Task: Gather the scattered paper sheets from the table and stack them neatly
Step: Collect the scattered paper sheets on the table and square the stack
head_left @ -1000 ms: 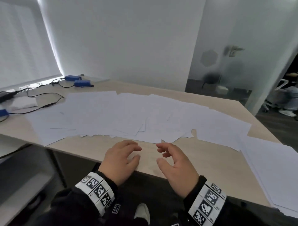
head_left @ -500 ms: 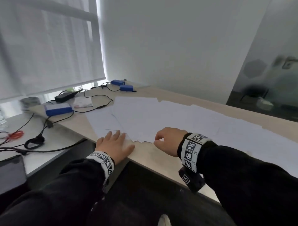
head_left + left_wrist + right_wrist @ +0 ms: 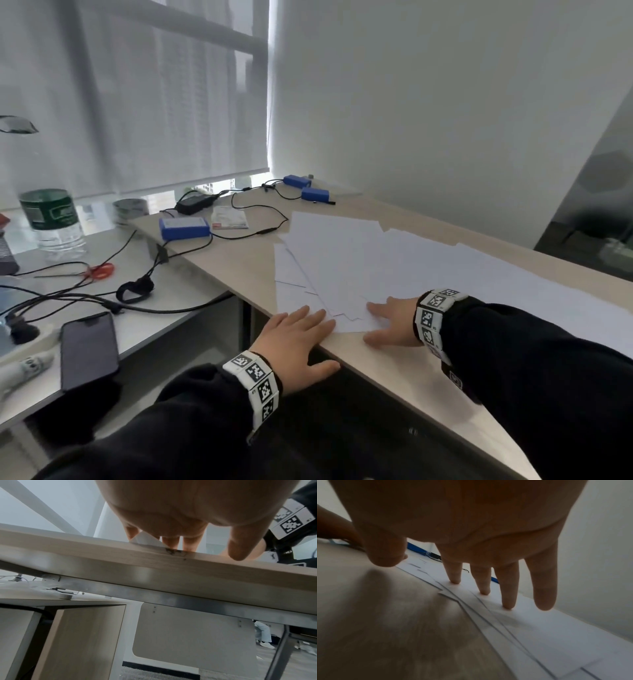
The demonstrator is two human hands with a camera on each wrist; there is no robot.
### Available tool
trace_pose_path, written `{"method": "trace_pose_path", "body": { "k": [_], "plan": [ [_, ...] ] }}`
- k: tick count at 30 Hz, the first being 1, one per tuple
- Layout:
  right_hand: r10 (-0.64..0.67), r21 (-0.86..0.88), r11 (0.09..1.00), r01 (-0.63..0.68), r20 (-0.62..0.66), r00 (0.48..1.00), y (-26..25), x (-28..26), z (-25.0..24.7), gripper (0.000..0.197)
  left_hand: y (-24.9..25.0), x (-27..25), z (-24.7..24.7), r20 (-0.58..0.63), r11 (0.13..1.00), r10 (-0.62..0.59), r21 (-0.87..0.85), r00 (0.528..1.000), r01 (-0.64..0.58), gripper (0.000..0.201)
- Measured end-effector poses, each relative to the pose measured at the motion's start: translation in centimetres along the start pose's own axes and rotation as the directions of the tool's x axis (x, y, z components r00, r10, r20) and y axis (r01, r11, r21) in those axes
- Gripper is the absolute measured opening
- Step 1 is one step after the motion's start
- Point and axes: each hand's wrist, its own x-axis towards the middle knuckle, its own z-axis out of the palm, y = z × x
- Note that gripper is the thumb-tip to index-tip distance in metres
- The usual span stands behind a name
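While two hands are lying flat, left hand [image 3: 294, 337] and right hand [image 3: 390, 323] are pressing straight, released fingers [image 3: 507, 597] on paper sheets [image 3: 376, 270], too many overlapping to count, at table [image 3: 246, 270] edge; three blue boxes [image 3: 184, 228] beyond fingertips.

I count three blue boxes [image 3: 184, 228] on the table [image 3: 239, 267], one phone [image 3: 89, 349] and one water bottle [image 3: 51, 219]. The overlapping paper sheets [image 3: 376, 267] are too many to count.

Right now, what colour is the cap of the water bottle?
Not visible; the bottle only shows its green label, head view.
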Motion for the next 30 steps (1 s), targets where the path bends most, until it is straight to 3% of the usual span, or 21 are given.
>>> {"method": "trace_pose_path", "body": {
  "k": [5, 10, 13, 16, 20, 26, 30],
  "plan": [
    [-0.116, 0.083, 0.990, 0.112, 0.037, 0.993, 1.0, -1.2, -0.1, 0.077, -2.2, -1.0, 0.6, -0.054, 0.989, -0.147, -0.017, 0.988, 0.147, 0.078],
    [-0.147, 0.222, 0.961, 0.166, -0.101, 0.984, 0.7, -1.3, -0.8, 0.058, -1.8, -1.6, 0.0, -0.169, 0.987, -0.154, -0.062, 0.974, 0.145, 0.069],
    [-0.145, 0.200, 0.964, 0.173, -0.149, 0.978, -0.5, -1.0, -0.6, 0.071, -2.2, -1.3, -0.5, -0.192, 0.987, -0.155, -0.076, 0.969, 0.143, 0.074],
    [-0.176, 0.120, 0.976, 0.183, -0.069, 0.982, -2.0, -1.2, -0.4, 0.085, -2.7, -0.9, -0.3, -0.169, 0.987, -0.149, -0.087, 0.974, 0.136, 0.071],
    [-0.268, 0.127, 0.954, 0.271, -0.036, 0.963, -2.4, -2.1, -0.2, 0.083, -3.5, -0.7, 0.7, -0.143, 0.988, -0.133, -0.098, 0.981, 0.119, 0.067],
    [-0.392, 0.238, 0.884, 0.402, -0.089, 0.916, -2.3, -3.0, 0.3, 0.063, -3.1, -1.3, 1.4, -0.185, 0.974, -0.165, -0.184, 0.969, 0.130, 0.063],
    [-0.461, 0.232, 0.852, 0.469, -0.092, 0.883, -2.9, -4.1, 0.3, 0.084, -2.5, -1.3, 0.8, -0.213, 0.977, -0.145, -0.186, 0.966, 0.106, 0.049]
  ]
}}
